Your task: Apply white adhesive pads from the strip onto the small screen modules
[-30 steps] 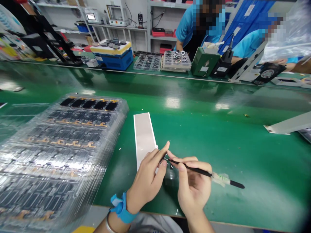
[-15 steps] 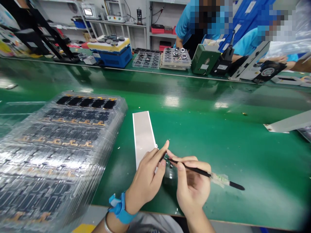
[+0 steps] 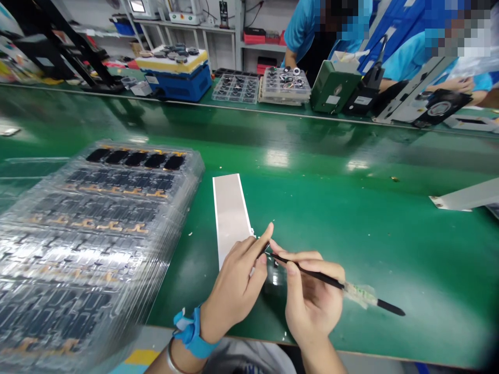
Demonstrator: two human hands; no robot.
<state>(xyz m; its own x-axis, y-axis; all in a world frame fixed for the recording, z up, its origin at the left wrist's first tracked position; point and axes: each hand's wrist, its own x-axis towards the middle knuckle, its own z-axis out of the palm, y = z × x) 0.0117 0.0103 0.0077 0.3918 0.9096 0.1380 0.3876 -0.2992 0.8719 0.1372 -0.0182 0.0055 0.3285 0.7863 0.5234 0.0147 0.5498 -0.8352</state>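
Note:
My left hand (image 3: 236, 278), with a blue wrist strap (image 3: 194, 332), pinches a small dark, flat part (image 3: 264, 250) between thumb and fingers. Most of that part is hidden by the fingers, so its kind is unclear. In my right hand (image 3: 316, 298) is a pair of black tweezers (image 3: 326, 277), wrapped in clear tape near the rear end. Their tip meets the edge of the dark part, close to my left fingertips. Beneath my left hand lies a long pale strip sheet (image 3: 233, 213) with white edges, partly covered by the hand.
A stack of clear plastic trays (image 3: 156, 213) with rows of small black screens stands on the left. Along the back edge are a blue box (image 3: 179, 83), clear compartment trays (image 3: 236, 89) and a green box (image 3: 334, 88). A white metal bar (image 3: 468, 195) juts in at right. Co-workers sit opposite.
The tweezers' rear end has swung slightly right and down, and my right hand has shifted a little right. My left hand keeps its pinch. The view has tilted slightly downward.

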